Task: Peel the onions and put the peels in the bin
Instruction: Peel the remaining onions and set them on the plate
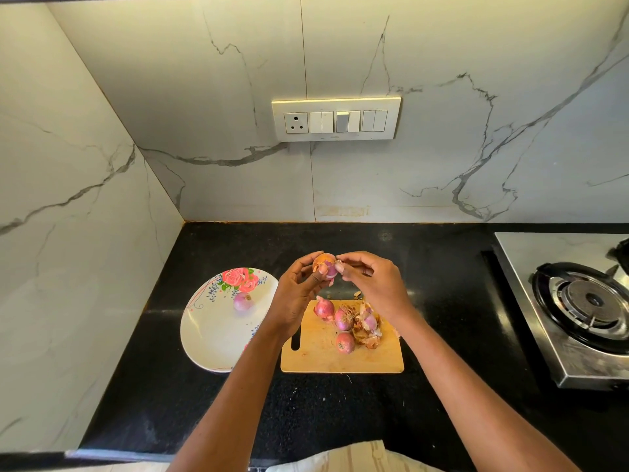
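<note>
Both hands up over the black counter [211, 396], just behind the cutting board. Left hand [297, 294] grips a half-peeled onion [325, 264], fingers curled round it, thumb on its front. Orange skin on the onion's top, purple flesh showing lower right. Right hand [372, 279] pinches a flap of peel [338, 266] at the onion's right side, fingertips together on it.

Wooden cutting board [316, 356] below the hands: three unpeeled red onions on it, one at the back left [324, 308], one in the middle [343, 319], one nearer the front [345, 343]. Pile of loose peels [367, 327] at the board's right, touching the middle onion; can't tell if another onion sits in the pile.

Floral plate [207, 335] left of the board, partly under the left forearm. One peeled onion [243, 301] on it, near the rose print.

Gas stove [585, 301] at far right, well apart from the board. Switch panel [335, 120] on the marble wall behind.
</note>
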The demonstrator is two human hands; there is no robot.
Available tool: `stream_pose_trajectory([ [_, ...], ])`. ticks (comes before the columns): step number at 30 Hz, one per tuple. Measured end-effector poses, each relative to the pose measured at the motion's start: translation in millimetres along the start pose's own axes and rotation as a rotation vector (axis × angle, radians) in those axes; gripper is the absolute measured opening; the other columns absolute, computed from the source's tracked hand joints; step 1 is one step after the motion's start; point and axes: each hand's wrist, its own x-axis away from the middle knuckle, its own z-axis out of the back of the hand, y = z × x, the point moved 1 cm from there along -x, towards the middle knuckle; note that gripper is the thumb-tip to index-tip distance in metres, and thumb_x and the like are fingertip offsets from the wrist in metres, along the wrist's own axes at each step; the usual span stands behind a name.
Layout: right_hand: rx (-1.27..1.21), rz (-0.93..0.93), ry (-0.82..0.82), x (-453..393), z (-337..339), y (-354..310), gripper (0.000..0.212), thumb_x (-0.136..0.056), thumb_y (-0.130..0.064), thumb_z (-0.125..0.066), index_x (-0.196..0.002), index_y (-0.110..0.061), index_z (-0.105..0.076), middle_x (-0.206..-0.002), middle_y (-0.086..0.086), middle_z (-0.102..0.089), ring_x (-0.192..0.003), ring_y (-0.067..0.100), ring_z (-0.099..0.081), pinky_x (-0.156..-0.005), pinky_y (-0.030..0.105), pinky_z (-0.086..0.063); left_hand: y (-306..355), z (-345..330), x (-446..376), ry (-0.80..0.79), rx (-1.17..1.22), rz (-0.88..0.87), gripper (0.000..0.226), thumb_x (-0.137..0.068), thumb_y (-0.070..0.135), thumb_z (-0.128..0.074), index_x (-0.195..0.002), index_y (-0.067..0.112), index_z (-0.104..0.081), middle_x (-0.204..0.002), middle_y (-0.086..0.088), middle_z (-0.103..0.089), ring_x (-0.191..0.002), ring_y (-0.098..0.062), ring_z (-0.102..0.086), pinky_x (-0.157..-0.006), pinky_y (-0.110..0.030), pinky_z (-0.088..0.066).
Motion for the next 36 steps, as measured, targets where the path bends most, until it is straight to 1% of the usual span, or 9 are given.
stream_pose_trajectory([
  [5, -0.067, -0.036, 0.072, 1.7, 0.1, 3.7, 0.014, -0.091, -0.022, -0.074, -0.104, -0.015, -0.077, -0.093, -0.007, -0.076, -0.083, 0.008, -0.074, -0.073, 0.02, -0.058, -1.9, -3.7, -0.8, -0.011, -0.033, -0.02, 0.05, -0.081, 0.03, -0.074, -0.129, 0.022, -0.062, -0.125, -0.002, -0.07, -0.117, -0.019, -0.067, -0.094, -0.031, -0.056],
  [13, 0.161, 0.091, 0.161, 3.0, -8.4, 4.9, 0.012, -0.088, -0.022, -0.078, -0.096, -0.015, -0.073, -0.085, -0.011, -0.072, -0.081, 0.001, -0.068, -0.069, 0.011, -0.054, -2.9, -3.5, 2.3, 0.004, -0.075, -0.033, 0.046, -0.081, 0.032, -0.074, -0.125, 0.027, -0.063, -0.122, 0.002, -0.071, -0.116, -0.017, -0.067, -0.096, -0.03, -0.056],
  [19, 0.234, 0.112, 0.173, -2.8, -13.1, 9.0, 0.013, -0.086, -0.019, -0.079, -0.094, -0.016, -0.069, -0.083, -0.01, -0.07, -0.076, 0.002, -0.068, -0.068, 0.013, -0.055, -5.0, -5.4, 8.0, 0.006, 0.025, 0.002, 0.046, -0.082, 0.029, -0.072, -0.126, 0.021, -0.063, -0.126, -0.005, -0.069, -0.119, -0.023, -0.066, -0.093, -0.03, -0.056],
  [22, 0.196, 0.043, 0.197, -6.4, -5.5, 13.4, 0.011, -0.088, -0.021, -0.078, -0.09, -0.02, -0.067, -0.081, -0.011, -0.07, -0.077, 0.001, -0.067, -0.066, 0.014, -0.053, -5.4, -3.4, 10.7, -0.032, 0.142, 0.03, 0.043, -0.089, 0.022, -0.065, -0.132, 0.015, -0.061, -0.131, -0.008, -0.067, -0.122, -0.023, -0.064, -0.094, -0.028, -0.055],
  [25, 0.133, -0.065, 0.218, -8.3, 7.8, 24.0, 0.009, -0.088, -0.021, -0.077, -0.088, -0.024, -0.068, -0.081, -0.014, -0.072, -0.08, 0.001, -0.068, -0.07, 0.019, -0.054, 1.2, -3.7, 9.8, -0.043, 0.134, 0.024, 0.043, -0.091, 0.023, -0.063, -0.133, 0.017, -0.059, -0.131, -0.005, -0.068, -0.121, -0.021, -0.065, -0.097, -0.03, -0.055],
  [28, 0.085, -0.092, 0.177, -7.9, 7.7, 28.6, 0.011, -0.091, -0.019, -0.074, -0.097, -0.026, -0.069, -0.088, -0.012, -0.073, -0.084, 0.007, -0.072, -0.077, 0.028, -0.06, 7.4, -2.4, 6.2, -0.004, 0.07, 0.0, 0.04, -0.092, 0.027, -0.062, -0.132, 0.022, -0.059, -0.128, 0.0, -0.07, -0.119, -0.018, -0.066, -0.094, -0.027, -0.055],
  [30, 0.129, -0.062, 0.104, -6.8, 2.6, 27.2, 0.013, -0.094, -0.015, -0.07, -0.103, -0.025, -0.072, -0.092, -0.013, -0.073, -0.085, 0.004, -0.071, -0.076, 0.021, -0.059, 8.0, -0.2, 4.4, 0.028, 0.083, -0.003, 0.043, -0.088, 0.027, -0.065, -0.131, 0.021, -0.059, -0.13, -0.004, -0.068, -0.122, -0.021, -0.064, -0.1, -0.03, -0.054],
  [32, 0.191, -0.057, 0.041, -5.2, -0.6, 25.6, 0.014, -0.097, -0.012, -0.065, -0.102, -0.023, -0.074, -0.091, -0.015, -0.074, -0.081, 0.0, -0.07, -0.072, 0.014, -0.055, 5.8, -0.2, 2.7, 0.032, 0.085, -0.001, 0.043, -0.088, 0.025, -0.065, -0.131, 0.02, -0.059, -0.133, -0.007, -0.065, -0.124, -0.024, -0.063, -0.105, -0.033, -0.051],
  [36, 0.362, -0.138, -0.062, -4.0, 2.2, 37.9, 0.019, -0.101, -0.017, -0.057, -0.102, -0.024, -0.075, -0.095, -0.017, -0.067, -0.09, 0.003, -0.066, -0.077, 0.015, -0.05, 1.7, -5.6, -2.0, 0.005, 0.049, 0.022, 0.038, -0.098, 0.012, -0.06, -0.133, 0.027, -0.055, -0.135, -0.005, -0.061, -0.123, -0.024, -0.063, -0.106, -0.035, -0.052],
])
